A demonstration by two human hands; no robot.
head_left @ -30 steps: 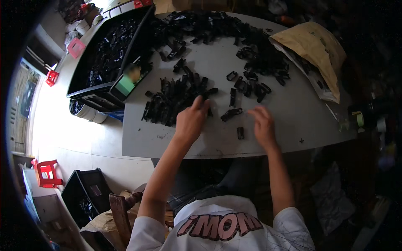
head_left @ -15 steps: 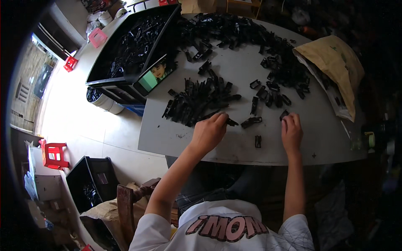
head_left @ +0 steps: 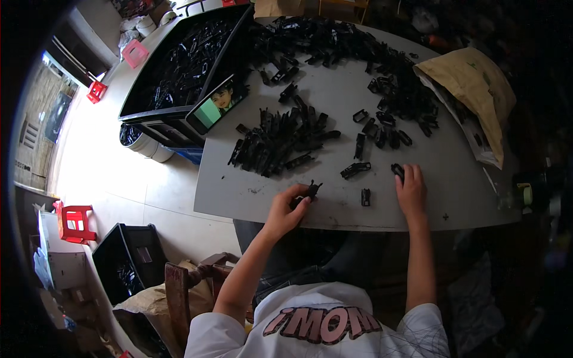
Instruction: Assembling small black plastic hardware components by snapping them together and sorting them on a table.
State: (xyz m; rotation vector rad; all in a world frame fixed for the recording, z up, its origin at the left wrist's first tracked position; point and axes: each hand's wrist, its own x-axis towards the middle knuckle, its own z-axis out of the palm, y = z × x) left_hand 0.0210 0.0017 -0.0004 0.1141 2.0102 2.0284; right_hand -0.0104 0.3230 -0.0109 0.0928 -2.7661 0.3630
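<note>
1. On my left, a phone stands tilted, lit up partly in green
2. Far to my left, I see a pink stool and a red stool
3. Near left, a second red stool stands beside a pale box
4. Nearest me, also left, is a brown wooden chair

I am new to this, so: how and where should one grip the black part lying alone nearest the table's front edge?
Probably at mid-length, pinching its long sides from above: the black part is narrow, lies lengthwise toward the front edge of the table, and has bare surface to its left and right.
</note>
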